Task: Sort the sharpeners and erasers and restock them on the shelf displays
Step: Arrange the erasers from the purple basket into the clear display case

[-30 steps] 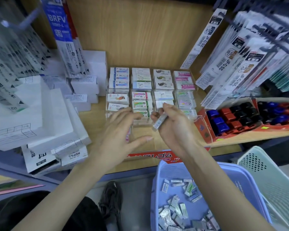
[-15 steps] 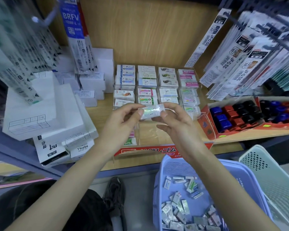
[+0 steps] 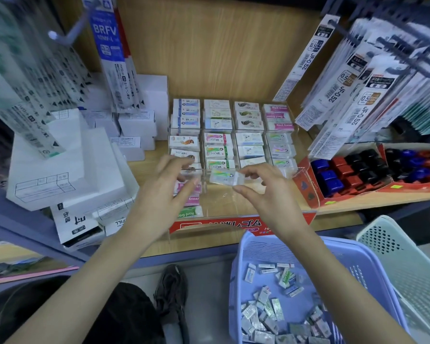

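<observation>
The left hand (image 3: pixel 164 194) hovers over the clear eraser display (image 3: pixel 233 202), its grip wide and fingers spread, holding nothing. Just right of it, a shiny-wrapped eraser (image 3: pixel 222 177) hangs above the display's front compartments, its right end pinched in the right hand's (image 3: pixel 266 194) grip. More wrapped erasers lie in the lavender basket (image 3: pixel 266 247) at lower right.

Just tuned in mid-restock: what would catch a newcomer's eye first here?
The right hand pinches a shiny wrapped eraser over the clear display case at shelf centre, the left hand spread open beside it. Below right, a lilac basket holds loose erasers; on the shelf's right sit blue, red and black sharpeners in red trays.
</observation>
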{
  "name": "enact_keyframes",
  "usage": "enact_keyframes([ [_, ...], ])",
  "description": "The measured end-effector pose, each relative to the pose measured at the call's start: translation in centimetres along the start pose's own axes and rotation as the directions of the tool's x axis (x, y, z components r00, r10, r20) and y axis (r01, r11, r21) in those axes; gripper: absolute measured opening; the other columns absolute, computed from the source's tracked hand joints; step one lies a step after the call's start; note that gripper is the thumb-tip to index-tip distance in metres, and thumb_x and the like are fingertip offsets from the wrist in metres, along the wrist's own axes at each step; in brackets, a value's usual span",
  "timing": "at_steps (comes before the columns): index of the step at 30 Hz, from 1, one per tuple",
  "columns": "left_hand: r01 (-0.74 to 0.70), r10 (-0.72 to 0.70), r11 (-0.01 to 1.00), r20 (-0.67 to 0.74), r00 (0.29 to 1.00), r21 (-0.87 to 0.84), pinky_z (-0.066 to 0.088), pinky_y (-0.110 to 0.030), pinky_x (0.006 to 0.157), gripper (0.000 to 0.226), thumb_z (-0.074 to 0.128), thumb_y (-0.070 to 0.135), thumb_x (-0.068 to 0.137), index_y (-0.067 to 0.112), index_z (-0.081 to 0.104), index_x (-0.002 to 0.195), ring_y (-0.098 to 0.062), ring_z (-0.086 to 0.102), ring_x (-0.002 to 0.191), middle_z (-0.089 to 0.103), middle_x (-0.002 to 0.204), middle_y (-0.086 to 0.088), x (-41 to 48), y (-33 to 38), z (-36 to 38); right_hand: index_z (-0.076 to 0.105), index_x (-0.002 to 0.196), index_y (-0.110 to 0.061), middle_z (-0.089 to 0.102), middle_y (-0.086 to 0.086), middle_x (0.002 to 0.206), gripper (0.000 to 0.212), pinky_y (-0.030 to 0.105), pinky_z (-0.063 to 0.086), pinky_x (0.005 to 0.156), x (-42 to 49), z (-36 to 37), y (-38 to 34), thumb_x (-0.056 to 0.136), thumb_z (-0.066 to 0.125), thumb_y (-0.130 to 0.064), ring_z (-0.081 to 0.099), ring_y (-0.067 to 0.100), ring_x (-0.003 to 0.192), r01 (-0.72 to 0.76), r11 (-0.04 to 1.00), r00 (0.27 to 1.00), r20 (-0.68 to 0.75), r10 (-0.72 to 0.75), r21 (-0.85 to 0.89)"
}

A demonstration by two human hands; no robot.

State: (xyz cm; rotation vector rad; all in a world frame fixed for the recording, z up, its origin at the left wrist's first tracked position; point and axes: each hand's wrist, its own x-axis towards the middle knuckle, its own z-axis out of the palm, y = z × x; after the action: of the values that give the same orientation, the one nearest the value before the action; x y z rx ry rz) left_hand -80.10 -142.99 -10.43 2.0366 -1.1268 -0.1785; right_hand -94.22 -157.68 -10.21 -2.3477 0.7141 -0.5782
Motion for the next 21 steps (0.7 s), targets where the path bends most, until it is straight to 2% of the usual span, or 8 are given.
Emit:
enact_keyframes([
  [2,0.05,-0.05,0.999,-0.038,0.998,-0.002,0.041,-0.025,0.083,0.034,0.058,0.018,0.091,0.013,0.056,0.124,-0.006,0.052,0.087,0.042,0.11,0.006,-0.3,-0.8,-0.7,0.065,0.105,-0.013,0.055,-0.01,0.094,0.026,0.0,0.031,0.079,-0.1,0.0,0.6,0.081,0.072,-0.019,0.042,-0.003,0.09,0.008,1.0,1.0,-0.02,-0.008,-0.022],
  [5,0.094,-0.092,0.994,-0.04,0.995,0.049,0.032,-0.021,0.1,0.043,0.063,0.015,0.088,0.012,0.052,0.129,-0.014,0.049,0.111,0.04,0.119,0.003,-1.2,-2.1,-0.9,0.065,0.106,-0.013,0.056,-0.008,0.096,0.027,0.009,0.033,0.08,-0.5,-0.4,2.2,0.081,0.072,-0.02,0.046,0.007,0.096,-0.007,0.997,0.998,-0.057,0.002,-0.081],
  [8,0.114,-0.113,0.989,-0.012,0.993,0.099,0.018,-0.021,0.108,0.059,0.065,0.017,0.086,0.012,0.041,0.139,-0.019,0.03,0.133,0.033,0.141,-0.009,-1.8,-2.9,-0.2,0.064,0.109,-0.013,0.056,-0.007,0.096,0.027,0.014,0.035,0.076,-0.2,-2.0,4.5,0.083,0.07,-0.019,0.047,0.006,0.087,-0.114,0.992,0.981,-0.161,0.104,-0.051],
  [11,0.09,-0.093,0.991,0.025,0.995,0.095,0.015,-0.031,0.114,0.071,0.063,0.026,0.086,0.018,0.028,0.147,-0.015,0.012,0.142,0.02,0.152,-0.01,-1.5,-3.1,0.8,0.063,0.112,-0.007,0.058,0.0,0.093,0.029,0.028,0.044,0.08,1.1,-4.3,6.7,0.085,0.068,-0.016,0.053,0.015,0.086,-0.192,0.981,0.963,-0.2,0.182,-0.033],
  [14,0.143,-0.149,0.987,0.093,0.984,0.072,0.013,-0.035,0.115,0.09,0.063,0.04,0.083,0.022,0.007,0.151,-0.016,0.003,0.145,0.002,0.158,-0.003,-1.2,-2.2,2.2,0.063,0.117,-0.007,0.063,0.008,0.1,0.031,0.027,0.039,0.084,2.5,-6.1,8.3,0.087,0.066,-0.016,0.054,0.025,0.099,-0.129,0.964,0.983,-0.161,0.092,-0.234],
  [17,0.209,-0.231,0.964,0.133,0.964,0.162,0.013,-0.041,0.117,0.105,0.061,0.051,0.08,0.021,-0.012,0.15,-0.023,-0.002,0.146,-0.02,0.156,0.001,-1.1,-1.2,3.3,0.062,0.12,-0.015,0.063,0.006,0.11,0.031,0.029,0.036,0.085,3.3,-6.8,9.2,0.089,0.063,-0.016,0.049,0.025,0.106,-0.067,0.937,0.994,-0.102,0.034,-0.344],
  [19,0.23,-0.259,0.95,0.12,0.958,0.212,0.013,-0.041,0.116,0.106,0.06,0.052,0.08,0.018,-0.012,0.15,-0.026,-0.001,0.146,-0.023,0.155,0.0,-1.0,-0.9,3.7,0.064,0.117,-0.017,0.063,0.006,0.112,0.028,0.028,0.035,0.082,3.5,-6.7,9.6,0.09,0.061,-0.015,0.047,0.026,0.106,-0.023,0.914,0.996,-0.087,-0.013,-0.404],
  [21,0.237,-0.268,0.942,0.104,0.958,0.239,0.013,-0.039,0.115,0.105,0.059,0.053,0.08,0.015,-0.008,0.15,-0.028,0.001,0.146,-0.022,0.155,-0.002,-0.9,-0.8,3.8,0.068,0.112,-0.014,0.063,0.009,0.109,0.024,0.034,0.042,0.081,3.5,-6.3,9.8,0.089,0.06,-0.013,0.048,0.031,0.103,0.016,0.888,0.996,-0.074,-0.056,-0.459],
])
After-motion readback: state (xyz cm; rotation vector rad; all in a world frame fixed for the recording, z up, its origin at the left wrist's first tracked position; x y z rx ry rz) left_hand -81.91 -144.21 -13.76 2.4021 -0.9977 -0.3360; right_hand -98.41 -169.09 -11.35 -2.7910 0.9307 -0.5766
